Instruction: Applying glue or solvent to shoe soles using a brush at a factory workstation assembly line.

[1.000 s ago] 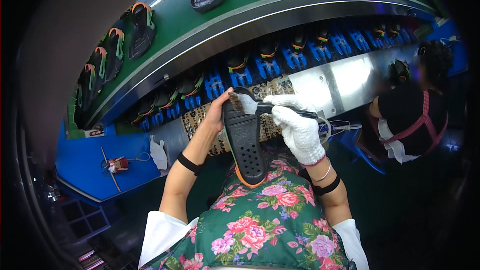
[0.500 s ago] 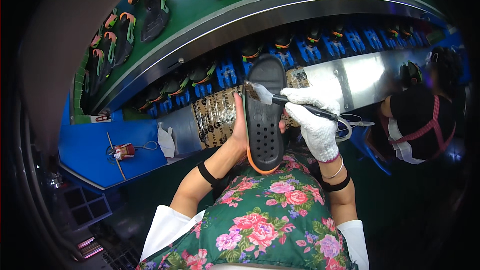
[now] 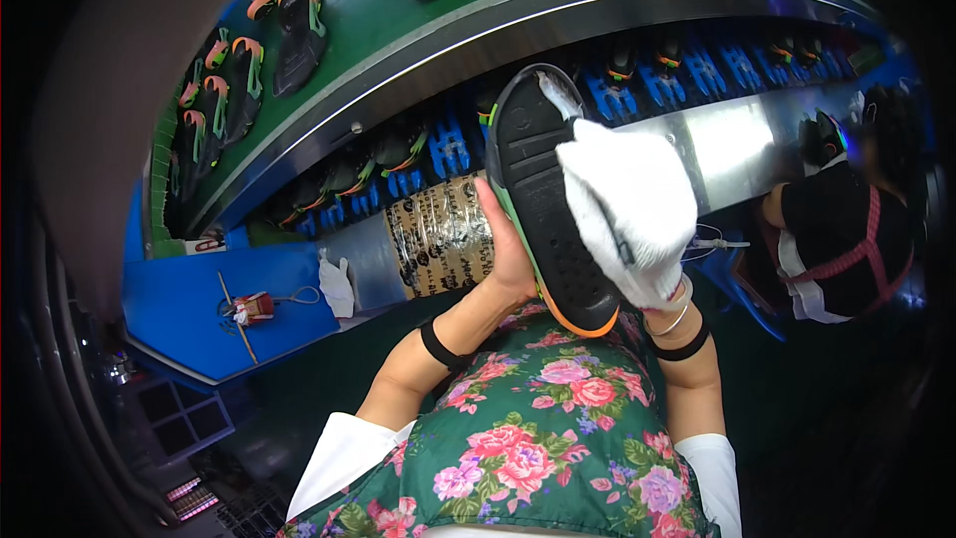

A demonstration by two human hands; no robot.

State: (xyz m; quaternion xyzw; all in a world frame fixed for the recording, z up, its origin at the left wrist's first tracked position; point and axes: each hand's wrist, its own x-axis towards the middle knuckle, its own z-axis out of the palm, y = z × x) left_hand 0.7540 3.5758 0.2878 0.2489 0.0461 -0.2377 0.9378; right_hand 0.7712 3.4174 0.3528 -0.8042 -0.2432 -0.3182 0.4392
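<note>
Green belt (image 3: 349, 0) bearing sandals (image 3: 299, 45), blue table (image 3: 179, 309) nearby; left hand (image 3: 510, 251) grasping black sole (image 3: 530, 174), gloved right hand (image 3: 637, 199) grasping brush (image 3: 558, 96).

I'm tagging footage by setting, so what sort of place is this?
Likely a footwear factory: black sandals with orange-and-green straps lie on a green surface, more sit by blue pronged holders, and the bare left hand holds a black, orange-edged sandal.

Hard glare is thrown off the flat silver metal panel (image 3: 735, 144); the white knitted glove (image 3: 637, 194) is nearly washed out. The dark green floor (image 3: 309, 364) is sunk in dimness, straight edges are bowed, and 4 corners are blackened.
</note>
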